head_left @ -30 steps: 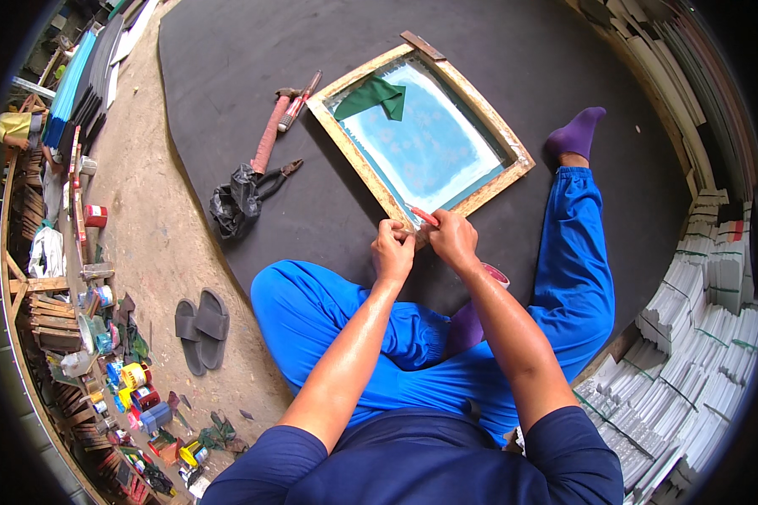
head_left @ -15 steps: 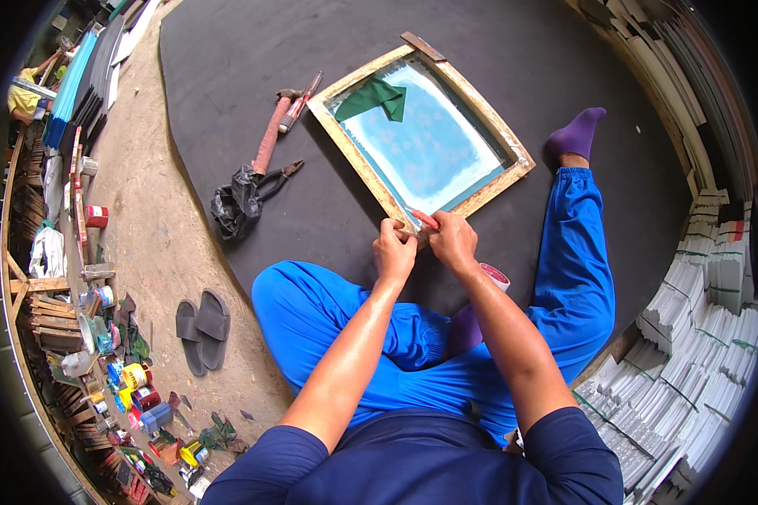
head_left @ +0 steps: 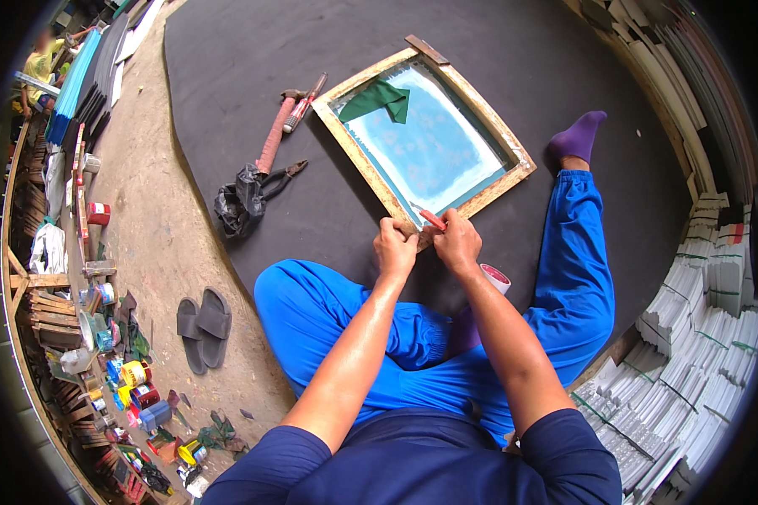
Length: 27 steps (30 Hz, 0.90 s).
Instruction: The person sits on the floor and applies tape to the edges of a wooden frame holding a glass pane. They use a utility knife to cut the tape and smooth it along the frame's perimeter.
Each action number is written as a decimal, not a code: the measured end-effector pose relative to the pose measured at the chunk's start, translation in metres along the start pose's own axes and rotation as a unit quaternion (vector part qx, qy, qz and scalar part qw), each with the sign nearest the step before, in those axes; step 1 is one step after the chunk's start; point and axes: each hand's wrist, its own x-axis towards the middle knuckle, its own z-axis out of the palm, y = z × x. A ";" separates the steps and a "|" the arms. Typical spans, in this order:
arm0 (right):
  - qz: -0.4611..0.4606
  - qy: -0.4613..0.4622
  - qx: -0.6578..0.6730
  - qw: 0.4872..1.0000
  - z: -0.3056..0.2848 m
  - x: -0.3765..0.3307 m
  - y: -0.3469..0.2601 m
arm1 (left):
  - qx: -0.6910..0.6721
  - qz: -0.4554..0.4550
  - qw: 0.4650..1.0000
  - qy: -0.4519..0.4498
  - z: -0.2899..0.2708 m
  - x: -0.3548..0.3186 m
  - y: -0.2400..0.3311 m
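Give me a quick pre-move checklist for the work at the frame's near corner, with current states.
1. Both hands at the corner: left hand and right hand meet there: ok.
2. Red tool gripped in right hand: ok.
3. Wooden screen frame lying flat on the black mat: ok.
4. Tape roll beside right wrist, within reach: ok.
5. Pliers clear of the hands: ok.
6. Tool tip contact with frame: cannot tell.

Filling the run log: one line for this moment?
left hand: on wooden screen frame corner | right hand: holds red strip | pliers: on mat
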 end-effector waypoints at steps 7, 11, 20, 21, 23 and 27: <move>0.067 0.000 0.056 0.996 0.002 -0.007 0.004 | -0.032 -0.061 0.996 -0.051 -0.009 0.008 -0.013; 0.117 0.008 0.044 0.992 0.006 -0.017 -0.005 | 0.001 -0.084 0.996 -0.036 -0.004 0.010 -0.010; 0.166 -0.029 0.049 0.984 0.000 -0.032 -0.007 | 0.024 -0.040 0.997 -0.063 0.001 0.018 -0.022; 0.162 -0.028 0.054 0.985 0.001 -0.033 -0.005 | 0.030 -0.034 0.997 -0.065 0.001 0.018 -0.025; 0.156 -0.027 0.063 0.985 0.003 -0.035 -0.005 | 0.039 -0.026 0.996 -0.073 -0.001 0.022 -0.031; 0.126 -0.005 0.132 0.983 0.001 -0.042 0.002 | 0.040 -0.032 0.994 -0.097 -0.010 0.019 -0.017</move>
